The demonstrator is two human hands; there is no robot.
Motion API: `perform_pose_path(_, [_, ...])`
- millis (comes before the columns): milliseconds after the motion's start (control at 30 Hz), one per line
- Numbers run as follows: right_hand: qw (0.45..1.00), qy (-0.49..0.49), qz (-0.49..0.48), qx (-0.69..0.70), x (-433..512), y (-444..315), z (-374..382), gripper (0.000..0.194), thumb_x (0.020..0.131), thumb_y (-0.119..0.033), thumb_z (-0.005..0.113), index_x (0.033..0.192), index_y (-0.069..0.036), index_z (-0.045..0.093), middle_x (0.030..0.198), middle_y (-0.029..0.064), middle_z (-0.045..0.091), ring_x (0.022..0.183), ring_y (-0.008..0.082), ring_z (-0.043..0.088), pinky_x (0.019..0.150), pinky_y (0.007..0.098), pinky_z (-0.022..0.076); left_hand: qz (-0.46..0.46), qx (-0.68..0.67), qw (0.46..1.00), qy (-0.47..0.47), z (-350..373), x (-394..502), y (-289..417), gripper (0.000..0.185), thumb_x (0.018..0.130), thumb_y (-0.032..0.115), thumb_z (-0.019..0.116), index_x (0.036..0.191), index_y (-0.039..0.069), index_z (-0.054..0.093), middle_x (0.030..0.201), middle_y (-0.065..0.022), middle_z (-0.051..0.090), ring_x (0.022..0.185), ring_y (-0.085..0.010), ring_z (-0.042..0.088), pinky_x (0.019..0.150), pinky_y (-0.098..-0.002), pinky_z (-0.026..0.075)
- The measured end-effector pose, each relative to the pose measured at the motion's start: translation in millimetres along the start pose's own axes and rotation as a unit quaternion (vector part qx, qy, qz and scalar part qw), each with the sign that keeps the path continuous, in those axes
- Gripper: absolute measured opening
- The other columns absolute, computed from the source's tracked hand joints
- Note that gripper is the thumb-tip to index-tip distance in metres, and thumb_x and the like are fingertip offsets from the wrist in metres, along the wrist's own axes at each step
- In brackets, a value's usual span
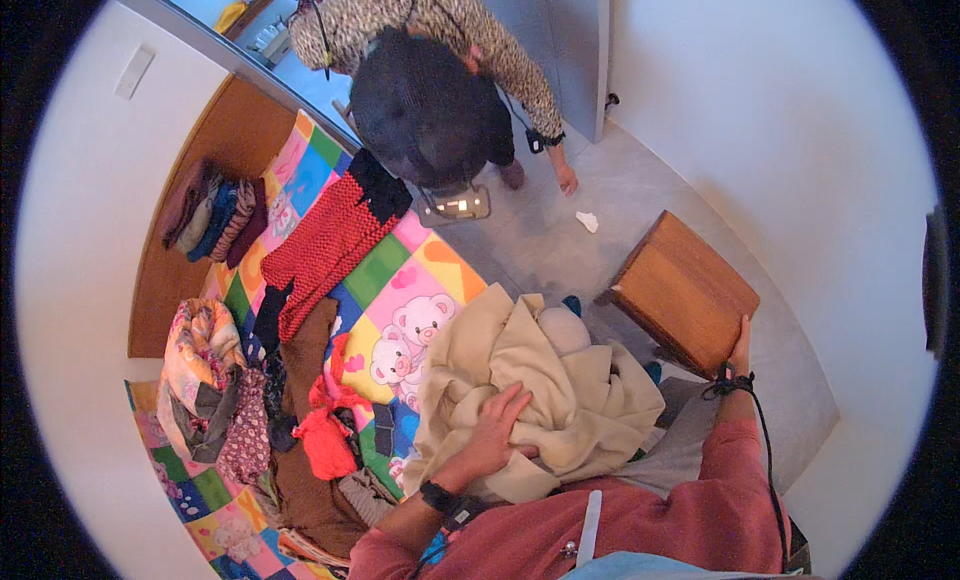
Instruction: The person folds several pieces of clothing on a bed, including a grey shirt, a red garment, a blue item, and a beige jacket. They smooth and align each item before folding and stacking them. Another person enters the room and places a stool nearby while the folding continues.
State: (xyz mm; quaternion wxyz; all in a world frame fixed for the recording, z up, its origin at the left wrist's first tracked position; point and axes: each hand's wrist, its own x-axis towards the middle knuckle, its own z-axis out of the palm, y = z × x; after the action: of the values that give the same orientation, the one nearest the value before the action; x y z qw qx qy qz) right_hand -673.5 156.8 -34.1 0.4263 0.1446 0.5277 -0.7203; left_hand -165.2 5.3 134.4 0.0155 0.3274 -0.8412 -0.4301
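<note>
My left hand [493, 428] rests with fingers spread on a bundled beige cloth [544, 377] in front of my body. A pale rounded thing [566, 331] with teal bits shows from under the cloth's far side. To the right, my right hand [740, 349] holds the near corner of a brown wooden piece of furniture [682, 291], perhaps a stool or small table, which stands tilted in the view. Its underside is mostly hidden. Black straps circle both my wrists.
Another person [427, 107] bends over ahead, one hand [567, 181] above a white scrap [587, 221] on the grey floor. At left, a bear-print blanket [405, 332] carries a red knitted garment [330, 242], folded clothes [217, 216] and a brown cloth [300, 490]. A door [574, 47] stands behind.
</note>
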Motion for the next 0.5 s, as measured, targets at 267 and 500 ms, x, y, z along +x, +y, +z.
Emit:
perform_pose_path(267, [0.974, 0.087, -0.046, -0.205, 15.5, -37.9, -115.4, 0.075, 0.091, -0.056, 0.056, 0.141, -0.001, 0.046, 0.140, 0.0113, 0.054, 0.124, 0.0262, 0.053, 0.104, 0.0409, 0.0420, 0.000, 0.023, 1.000, 0.015, 6.7, 1.9, 13.0, 0.097, 0.067, 0.036, 0.086, 0.146, 0.006, 0.038, 0.153, -0.0214, 0.030, 0.135, -0.0439, 0.033, 0.113, -0.0511, 0.028])
perform_pose_path(500, [0.560, 0.157, -0.395, -0.711, -26.5, -6.1, -26.3, 0.056, 0.078, -0.028, 0.071, 0.128, -0.005, 0.057, 0.126, 0.0219, 0.059, 0.114, 0.0433, 0.055, 0.098, 0.0497, 0.0455, 0.036, 0.042, 0.998, 0.036, 13.1, -2.3, 15.5, 0.093, 0.071, 0.033, 0.083, 0.146, 0.004, 0.036, 0.152, -0.0213, 0.031, 0.135, -0.0431, 0.033, 0.113, -0.0502, 0.027])
